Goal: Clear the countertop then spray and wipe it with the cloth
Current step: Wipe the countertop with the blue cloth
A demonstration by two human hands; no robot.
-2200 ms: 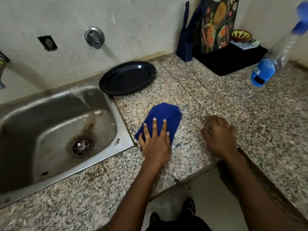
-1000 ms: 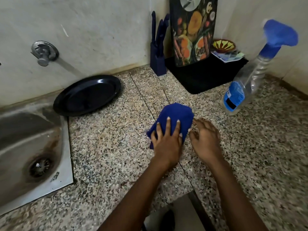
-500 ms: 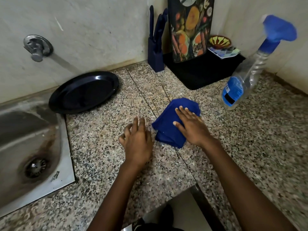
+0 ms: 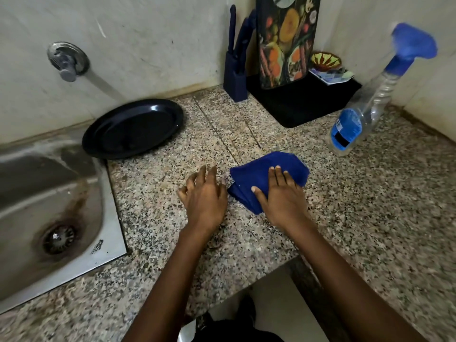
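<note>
Near the counter's (image 4: 153,218) front edge, the left hand (image 4: 204,198) rests empty with fingers loosely spread; just beside it the right hand (image 4: 281,196) presses flat on the folded blue cloth (image 4: 249,178). Beyond, toward the back right corner, stands the spray bottle (image 4: 365,107).

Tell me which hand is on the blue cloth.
The right hand, pressed flat on the blue cloth. The left hand rests beside it on bare countertop.
</note>
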